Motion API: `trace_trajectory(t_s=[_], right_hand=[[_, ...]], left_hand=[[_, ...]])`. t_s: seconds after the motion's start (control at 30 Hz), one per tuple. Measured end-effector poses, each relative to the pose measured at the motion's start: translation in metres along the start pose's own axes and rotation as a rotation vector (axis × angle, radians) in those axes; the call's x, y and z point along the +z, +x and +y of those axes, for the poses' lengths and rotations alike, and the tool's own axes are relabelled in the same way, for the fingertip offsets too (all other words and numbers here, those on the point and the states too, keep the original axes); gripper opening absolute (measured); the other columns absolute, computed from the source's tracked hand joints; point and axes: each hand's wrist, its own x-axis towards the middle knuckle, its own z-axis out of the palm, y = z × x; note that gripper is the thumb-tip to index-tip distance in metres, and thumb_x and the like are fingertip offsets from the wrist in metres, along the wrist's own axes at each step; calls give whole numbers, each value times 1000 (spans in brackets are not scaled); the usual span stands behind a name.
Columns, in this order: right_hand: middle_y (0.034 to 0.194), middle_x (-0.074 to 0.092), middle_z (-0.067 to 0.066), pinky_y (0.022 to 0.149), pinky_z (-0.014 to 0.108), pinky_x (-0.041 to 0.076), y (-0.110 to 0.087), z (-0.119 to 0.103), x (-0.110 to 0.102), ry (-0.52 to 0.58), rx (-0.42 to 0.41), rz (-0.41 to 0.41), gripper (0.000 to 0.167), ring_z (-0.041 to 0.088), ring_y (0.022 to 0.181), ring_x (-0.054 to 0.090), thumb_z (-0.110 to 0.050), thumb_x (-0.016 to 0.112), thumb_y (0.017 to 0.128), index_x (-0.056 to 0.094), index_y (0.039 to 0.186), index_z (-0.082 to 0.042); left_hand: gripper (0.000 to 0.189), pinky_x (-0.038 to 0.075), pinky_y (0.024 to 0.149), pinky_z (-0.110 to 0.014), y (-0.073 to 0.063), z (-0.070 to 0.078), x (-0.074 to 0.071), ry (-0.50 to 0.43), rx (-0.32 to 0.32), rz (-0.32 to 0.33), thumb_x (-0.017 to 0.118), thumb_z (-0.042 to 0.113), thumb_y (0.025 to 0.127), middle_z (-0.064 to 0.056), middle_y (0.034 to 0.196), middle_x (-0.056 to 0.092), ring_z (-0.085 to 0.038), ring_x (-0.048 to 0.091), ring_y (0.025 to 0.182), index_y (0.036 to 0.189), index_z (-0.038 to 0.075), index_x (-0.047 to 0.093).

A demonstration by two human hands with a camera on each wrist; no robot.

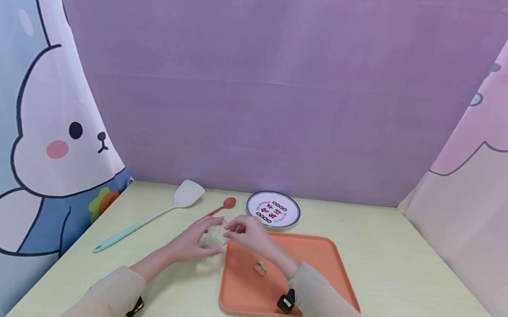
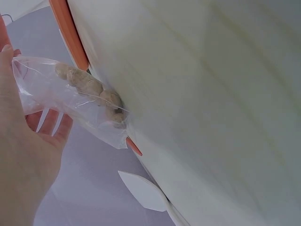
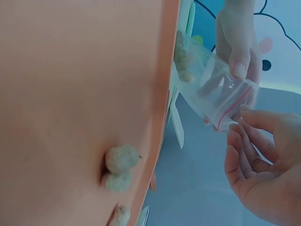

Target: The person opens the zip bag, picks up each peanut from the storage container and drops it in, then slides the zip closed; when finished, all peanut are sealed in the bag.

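My left hand (image 1: 190,241) holds a clear zip bag (image 1: 215,237) between thumb and fingers, left of the orange tray. Several tan, knobbly, peanut-shaped pieces (image 2: 89,87) lie at the bag's bottom. A red line (image 3: 235,107) runs across the bag near its mouth. My right hand (image 1: 251,234) pinches the bag's mouth edge with thumb and fingertips, above the tray's far left corner. On the orange tray (image 1: 313,257) lie loose pieces of the same kind (image 1: 261,267); the right wrist view shows a two-lobed piece (image 3: 121,165) and another one (image 3: 121,215) close by.
A white spatula (image 1: 188,194) with a mint handle lies on the left of the table. A red spoon (image 1: 229,203) lies behind my left hand, partly hidden by it. Behind the tray sits a white plate (image 1: 285,213) with red lettering and a dark rim. Printed cloths hang around the table.
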Motion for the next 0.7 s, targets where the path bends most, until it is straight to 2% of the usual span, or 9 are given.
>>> trace_trajectory(t_s=[0.2,0.4,0.6,0.7], right_hand=[[83,70,3,63,18,50,-9,1,-13,9,20,21,16,8,69,60,-15,72,82,72,94,-3],[80,69,-1,62,19,50,-27,9,-29,1,66,36,10,7,69,60,-16,72,82,72,91,-10],[79,69,2,63,19,52,-46,21,-45,20,98,53,13,6,68,61,-18,71,83,71,89,-6],[83,70,5,65,19,52,-56,24,-51,14,136,42,13,10,72,63,-16,71,83,71,91,-6]], left_hand=[[75,43,100,-47,0,2,-1,4,-13,-7,75,42,76,-4,135,52,-24,49,124,136,6,46],[76,45,98,-46,0,1,1,8,-21,-10,75,44,76,-4,133,52,-23,50,120,137,8,45],[74,45,98,-43,0,-2,2,20,-12,-5,76,41,76,-4,134,52,-22,50,121,136,10,45],[73,43,100,-45,1,-4,2,30,4,3,76,40,76,-4,134,52,-23,49,122,136,10,46]])
